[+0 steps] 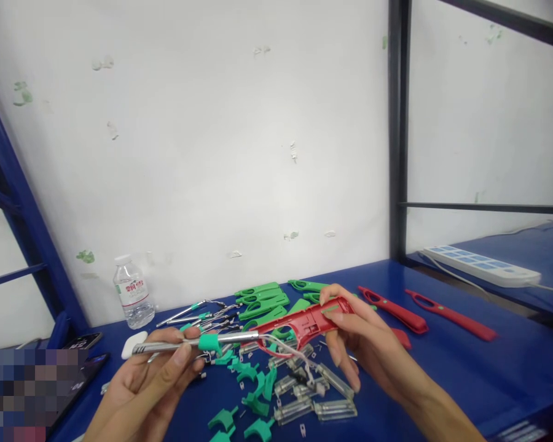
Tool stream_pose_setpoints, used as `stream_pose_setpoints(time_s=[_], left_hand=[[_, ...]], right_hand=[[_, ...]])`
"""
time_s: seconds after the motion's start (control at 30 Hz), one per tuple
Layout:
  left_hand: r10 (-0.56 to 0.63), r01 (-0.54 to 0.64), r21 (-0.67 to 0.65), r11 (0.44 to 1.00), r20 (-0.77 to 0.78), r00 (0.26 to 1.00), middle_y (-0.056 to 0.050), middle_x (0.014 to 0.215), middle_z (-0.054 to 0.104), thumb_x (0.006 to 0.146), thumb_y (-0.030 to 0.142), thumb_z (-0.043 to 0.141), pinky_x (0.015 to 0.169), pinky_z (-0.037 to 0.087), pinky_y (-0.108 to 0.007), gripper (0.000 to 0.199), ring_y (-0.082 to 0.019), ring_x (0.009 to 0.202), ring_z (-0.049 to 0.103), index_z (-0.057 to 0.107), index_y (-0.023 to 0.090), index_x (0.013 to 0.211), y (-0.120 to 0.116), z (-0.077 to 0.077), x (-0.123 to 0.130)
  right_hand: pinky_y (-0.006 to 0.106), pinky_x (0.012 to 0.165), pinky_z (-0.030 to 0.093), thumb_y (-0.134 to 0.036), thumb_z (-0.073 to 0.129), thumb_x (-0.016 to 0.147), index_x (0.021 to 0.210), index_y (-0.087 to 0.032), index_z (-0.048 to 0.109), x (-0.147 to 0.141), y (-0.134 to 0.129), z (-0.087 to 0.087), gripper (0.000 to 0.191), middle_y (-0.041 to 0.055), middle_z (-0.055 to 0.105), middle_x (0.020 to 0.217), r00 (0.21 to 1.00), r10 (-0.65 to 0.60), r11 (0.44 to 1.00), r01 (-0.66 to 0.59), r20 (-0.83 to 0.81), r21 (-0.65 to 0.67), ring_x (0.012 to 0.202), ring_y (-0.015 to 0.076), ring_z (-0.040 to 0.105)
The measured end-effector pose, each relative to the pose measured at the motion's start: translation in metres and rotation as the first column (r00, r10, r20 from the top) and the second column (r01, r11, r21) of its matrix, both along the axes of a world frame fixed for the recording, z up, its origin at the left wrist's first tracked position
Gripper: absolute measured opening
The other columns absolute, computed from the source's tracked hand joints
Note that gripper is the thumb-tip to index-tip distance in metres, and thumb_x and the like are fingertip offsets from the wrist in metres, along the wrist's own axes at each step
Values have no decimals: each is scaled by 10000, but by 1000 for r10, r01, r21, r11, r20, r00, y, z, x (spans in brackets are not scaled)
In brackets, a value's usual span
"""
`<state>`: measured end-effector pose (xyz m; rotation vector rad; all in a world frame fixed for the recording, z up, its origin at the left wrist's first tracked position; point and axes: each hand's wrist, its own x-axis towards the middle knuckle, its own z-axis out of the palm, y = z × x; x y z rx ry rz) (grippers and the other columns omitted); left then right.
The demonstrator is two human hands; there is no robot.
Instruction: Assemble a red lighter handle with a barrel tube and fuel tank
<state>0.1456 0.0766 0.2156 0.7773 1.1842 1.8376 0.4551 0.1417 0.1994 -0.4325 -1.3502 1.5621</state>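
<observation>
**While both hands hold a red lighter shell above a cluttered bench**

Left hand (159,365) pinches the metal tube (198,344); right hand (350,334) pinches the red shell (304,322). Below lie clear tanks (313,393) and green clips (253,393). At 12 o'clock, green shells (260,298); at 10 o'clock, a water bottle (133,301); at 2 o'clock, red shells (447,313).

Red shell (311,322): glossy plastic. Tube (188,345): shiny metal, green plastic collar (211,343). Clear plastic bottle (133,299) at worktop's (442,368) back-left edge; worktop painted smooth blue.
</observation>
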Motion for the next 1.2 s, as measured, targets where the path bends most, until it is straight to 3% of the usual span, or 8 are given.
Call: stream_pose_setpoints(time_s=[0.1, 0.27, 0.63, 0.87, 1.2], left_hand=[[-7, 7, 33, 999, -6, 1000, -28, 972, 857, 497, 212, 1070, 696, 699, -245, 464, -313, 953, 839, 782, 217, 860, -1, 6, 9], [25, -19, 128, 992, -49, 998, -45, 1011, 863, 509, 338, 1081, 713, 678, -217, 467, -266, 916, 834, 798, 206, 856, -5, 10, 26], [-12, 15, 38, 999, -90, 996, -69, 985, 859, 478, 375, 1073, 665, 690, -274, 468, -316, 921, 835, 832, 207, 842, 4, 8, 6], [16, -11, 49, 999, -114, 993, -65, 948, 859, 451, 450, 1093, 643, 667, -216, 549, -251, 829, 816, 850, 204, 876, 5, 2, 4], [24, -15, 63, 998, -151, 988, -57, 877, 845, 469, 495, 1086, 626, 654, -207, 541, -235, 797, 801, 857, 200, 861, 5, 2, 5]], right_hand=[[154, 386, 300, -416, 639, 1046, 1108, -259, 485, -3, 2, -4, 228, -23, 735, 618, 999, -15, 1000, 16, -44, 3, 338, 87, 551], [132, 351, 293, -385, 616, 1063, 1109, -266, 471, -4, 3, -7, 194, -29, 722, 610, 995, -15, 1000, 15, -100, -4, 321, 86, 536], [97, 328, 299, -357, 596, 1078, 1089, -264, 462, -8, 4, -9, 163, -27, 726, 622, 990, 5, 1000, -6, -143, -9, 310, 70, 532], [88, 338, 259, -396, 610, 1086, 1056, -272, 432, -11, 1, -9, 219, -43, 711, 609, 989, -20, 1000, 17, -146, -17, 308, 60, 534], [95, 333, 265, -390, 615, 1083, 1058, -275, 424, -16, 3, -9, 224, -47, 714, 624, 989, -3, 1000, 0, -151, -24, 302, 67, 542]])
